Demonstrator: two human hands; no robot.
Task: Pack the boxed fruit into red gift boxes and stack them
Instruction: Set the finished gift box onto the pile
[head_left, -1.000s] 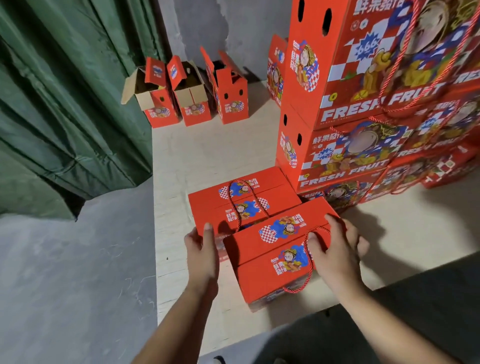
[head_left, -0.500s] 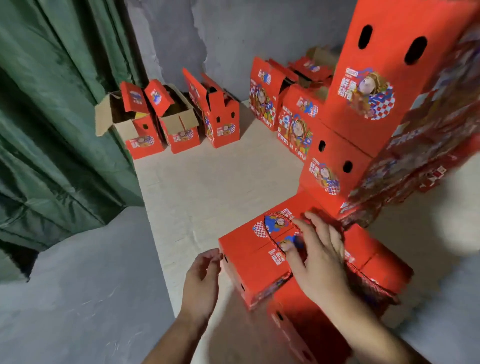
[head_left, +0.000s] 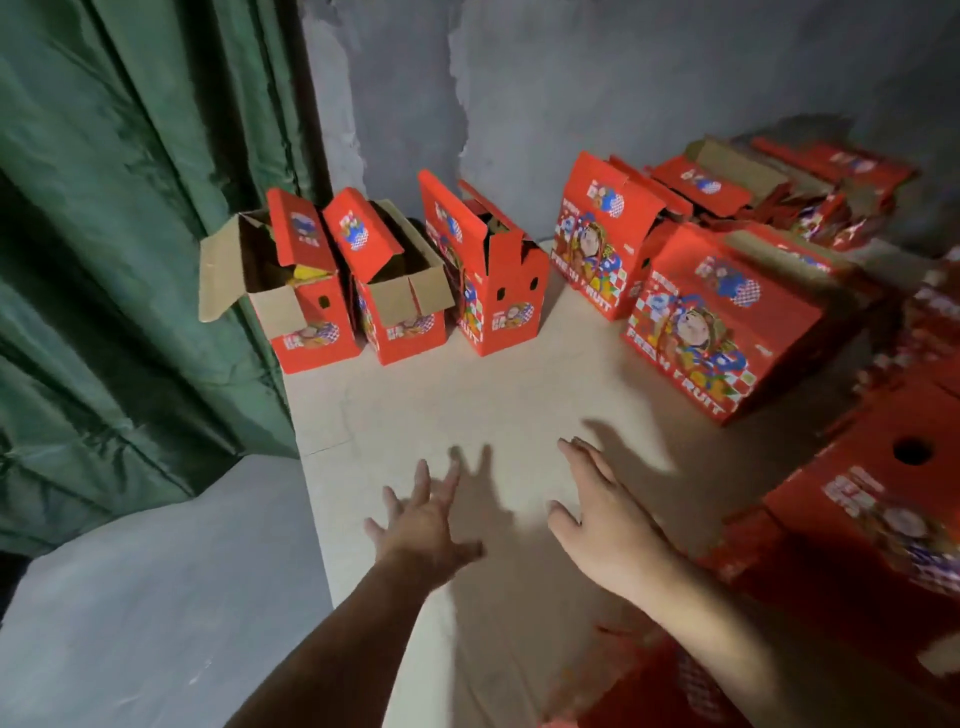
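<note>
Five red gift boxes stand open along the far edge of a pale board floor (head_left: 467, 415), against a grey wall (head_left: 571, 93). From the left: a first open box (head_left: 311, 332) with brown cardboard flaps spread wide and something yellow showing inside; a second open box (head_left: 405, 322) just beside it, flaps also up; a third box (head_left: 493, 301), taller, its red lid panels standing upright. Further right stand a fourth box (head_left: 602, 254) and a fifth box (head_left: 711, 332), both printed with a cartoon figure and the words FRESH FRUIT. Behind them lies a blurred heap of flattened red cartons (head_left: 779, 187). Whether any box beyond the first holds fruit cannot be told.

The boxes look like stiff printed corrugated card with round finger holes in the end walls. Empty, one should be light and easy to tip; filled, it would likely be heavy at the bottom. A sound hold would be both end walls low down, or a hand under the base, since the loose flaps would bend.

Both arms reach forward over the bare floor, well apart from the row. The left hand (head_left: 421, 525) is spread, fingers straight, holding nothing. The right hand (head_left: 608, 525) is likewise flat and empty.

At the right edge stand closed red gift boxes (head_left: 883, 509), blurred. A green curtain (head_left: 130, 234) hangs on the left.
</note>
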